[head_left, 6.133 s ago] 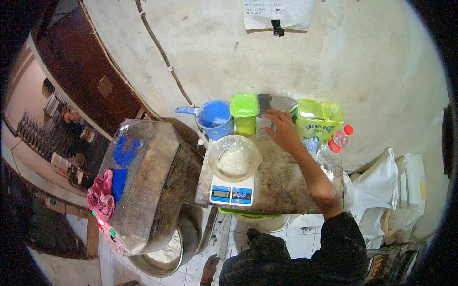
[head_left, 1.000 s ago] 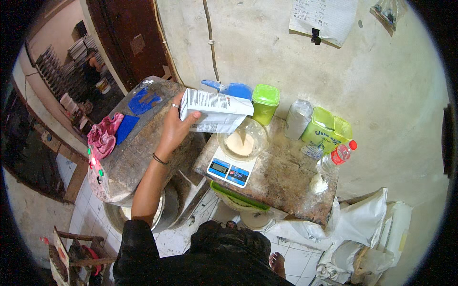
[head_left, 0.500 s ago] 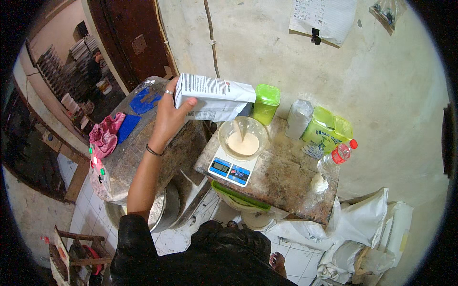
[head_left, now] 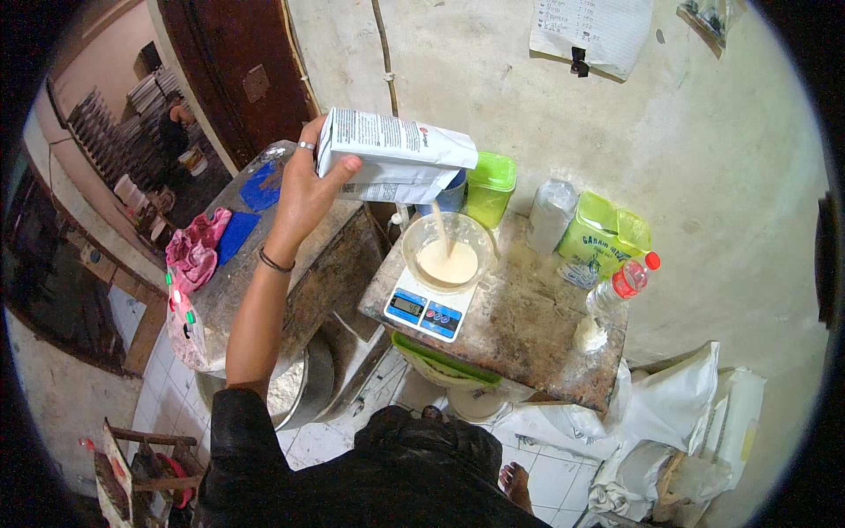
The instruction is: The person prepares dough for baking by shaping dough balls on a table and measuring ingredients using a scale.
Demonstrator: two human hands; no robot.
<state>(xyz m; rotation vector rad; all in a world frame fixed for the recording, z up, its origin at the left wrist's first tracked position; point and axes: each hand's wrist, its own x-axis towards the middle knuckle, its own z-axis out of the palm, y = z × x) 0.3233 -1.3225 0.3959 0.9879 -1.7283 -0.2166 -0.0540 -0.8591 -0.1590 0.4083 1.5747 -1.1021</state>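
My left hand (head_left: 310, 189) grips the back end of a white foil packet (head_left: 400, 150), fingers behind it and thumb on the near side. The packet lies almost level, its mouth tipped down to the right. From it a thin stream of beige granules (head_left: 443, 231) falls into a clear plastic bowl (head_left: 486, 251). A beige layer covers the bowl's bottom. Beneath the bowl sits a white digital kitchen scale (head_left: 421, 324) with a lit display and blue panel. My right hand is out of view.
Behind the bowl stands a green lidded container (head_left: 490, 185). A clear bag (head_left: 552, 216), green packs (head_left: 603, 233) and a red-capped bottle (head_left: 623, 283) line the table's right side. A pot of flour (head_left: 289, 387) is low on the left. Far left, another person (head_left: 176, 128) bends by a bucket.
My left hand and the packet have risen slightly, and the granules still pour. The bowl and scale stay in place. The far person has shifted a little.
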